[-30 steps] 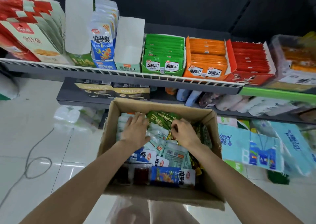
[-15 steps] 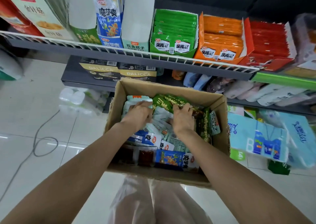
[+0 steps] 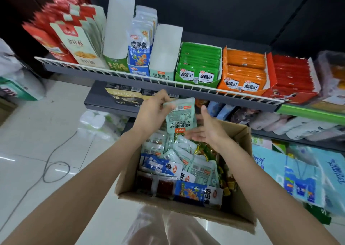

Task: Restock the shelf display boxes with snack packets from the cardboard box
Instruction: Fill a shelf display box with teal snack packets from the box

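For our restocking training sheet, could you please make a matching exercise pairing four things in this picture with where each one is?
Things:
1. pale green packet
2. orange display box
3. cardboard box
4. grey cable

Places:
A. on the floor tiles
B. on the wire-fronted shelf
C. pinched in the left hand
D. below both forearms, full of packets

Pairs: 1-C, 2-B, 3-D, 4-A

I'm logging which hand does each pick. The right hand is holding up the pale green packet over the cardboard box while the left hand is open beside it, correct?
Not quite: the hands are swapped. In the head view the left hand pinches the pale green packet over the cardboard box, and the right hand is open beside it.
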### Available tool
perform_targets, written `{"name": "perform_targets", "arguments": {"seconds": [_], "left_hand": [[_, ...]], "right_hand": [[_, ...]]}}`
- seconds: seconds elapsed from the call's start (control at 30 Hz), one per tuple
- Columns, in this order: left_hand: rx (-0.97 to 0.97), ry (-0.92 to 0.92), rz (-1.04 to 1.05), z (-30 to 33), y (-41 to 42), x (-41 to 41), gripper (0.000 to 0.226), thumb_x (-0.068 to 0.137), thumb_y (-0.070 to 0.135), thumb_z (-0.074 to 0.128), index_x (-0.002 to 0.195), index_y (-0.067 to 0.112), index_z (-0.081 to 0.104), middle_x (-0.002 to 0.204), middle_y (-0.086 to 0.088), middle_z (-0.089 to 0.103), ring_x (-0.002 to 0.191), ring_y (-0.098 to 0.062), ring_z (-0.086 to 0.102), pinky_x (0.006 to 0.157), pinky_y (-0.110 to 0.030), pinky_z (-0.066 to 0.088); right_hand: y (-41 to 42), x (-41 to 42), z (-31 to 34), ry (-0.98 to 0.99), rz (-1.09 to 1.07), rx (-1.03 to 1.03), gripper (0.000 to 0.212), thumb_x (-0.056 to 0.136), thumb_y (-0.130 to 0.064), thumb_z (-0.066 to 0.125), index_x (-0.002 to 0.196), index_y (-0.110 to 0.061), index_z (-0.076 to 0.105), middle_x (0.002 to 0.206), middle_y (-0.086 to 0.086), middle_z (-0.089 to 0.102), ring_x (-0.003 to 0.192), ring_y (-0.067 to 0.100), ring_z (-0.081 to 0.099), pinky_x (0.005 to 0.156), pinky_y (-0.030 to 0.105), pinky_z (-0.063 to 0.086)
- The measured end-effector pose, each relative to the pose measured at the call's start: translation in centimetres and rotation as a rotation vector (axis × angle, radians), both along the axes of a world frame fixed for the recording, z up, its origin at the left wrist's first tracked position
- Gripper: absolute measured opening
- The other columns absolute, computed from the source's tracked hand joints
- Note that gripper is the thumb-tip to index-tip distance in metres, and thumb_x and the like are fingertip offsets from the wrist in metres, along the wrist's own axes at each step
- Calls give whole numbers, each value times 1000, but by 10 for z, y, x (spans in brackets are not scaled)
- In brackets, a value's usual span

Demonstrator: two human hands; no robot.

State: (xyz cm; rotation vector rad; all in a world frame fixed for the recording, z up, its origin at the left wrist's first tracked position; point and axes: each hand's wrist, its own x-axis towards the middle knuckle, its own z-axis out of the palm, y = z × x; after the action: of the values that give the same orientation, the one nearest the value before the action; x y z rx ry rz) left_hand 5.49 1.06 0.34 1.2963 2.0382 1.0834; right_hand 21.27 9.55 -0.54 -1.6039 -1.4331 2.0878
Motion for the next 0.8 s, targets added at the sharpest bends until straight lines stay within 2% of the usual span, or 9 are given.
{"name": "perform_targets", "arguments": {"seconds": [0.07,0.13,0.17,0.27,0.37,0.43,0.53,0.67,0.8], "left_hand": [[25,34,-136,17,1,3,18,86,22,68,78,22,51,90,-1,71,83,-21,67,74,-42,54],[-44,2,-273,34,2,2,22,75,24,78,76,24,56,102,6,70,95,-13,66,85,-38,54],[-88,-43,-309,40,2,-1,26,69,25,82,77,24,58,110,7,67,103,-8,61,91,-34,51],[-33,-129,-274,54,0,-18,43,62,24,88,95,21,61,134,8,46,121,-3,40,95,-11,41],[20,-269,-191,62,3,-42,73,63,43,82,127,31,48,145,13,28,132,-3,31,105,-23,33],[3,-340,-84,67,12,-58,78,76,46,73,140,27,34,141,14,31,130,-2,32,103,-24,30],[31,-433,72,74,29,-93,40,91,28,60,126,15,44,113,5,61,105,-8,58,90,-21,44],[49,-283,76,83,53,-144,23,87,19,67,106,7,61,94,-11,69,89,-26,66,83,-47,54],[99,-138,-15,89,85,-181,14,85,14,68,93,2,67,88,-2,68,86,-22,66,82,-39,55]], "right_hand": [[11,-6,15,230,-172,-277,41,97,-43,43,108,-6,55,105,25,65,86,29,68,67,34,57],[20,-14,29,310,-211,-225,18,96,-15,52,107,-1,56,111,24,60,84,27,65,62,31,59],[24,-19,36,315,-197,-142,17,94,-5,52,111,-4,55,108,23,60,80,25,63,58,28,58],[32,-38,52,402,-177,0,50,90,0,56,131,-25,44,112,15,62,83,23,66,62,34,59],[36,-61,63,512,-207,53,80,87,8,56,148,-31,20,128,13,59,105,26,64,86,46,54],[36,-81,67,535,-185,86,67,88,10,53,145,-17,28,129,16,58,111,29,60,95,51,47],[37,-112,74,502,-89,147,29,91,6,49,118,-5,54,124,18,61,109,30,60,96,50,47],[48,-146,83,359,-56,317,22,87,2,60,100,-14,64,105,6,71,99,25,65,89,43,53],[70,-173,100,209,-54,487,24,81,2,68,93,-19,66,96,0,73,88,18,69,79,33,57]]}}
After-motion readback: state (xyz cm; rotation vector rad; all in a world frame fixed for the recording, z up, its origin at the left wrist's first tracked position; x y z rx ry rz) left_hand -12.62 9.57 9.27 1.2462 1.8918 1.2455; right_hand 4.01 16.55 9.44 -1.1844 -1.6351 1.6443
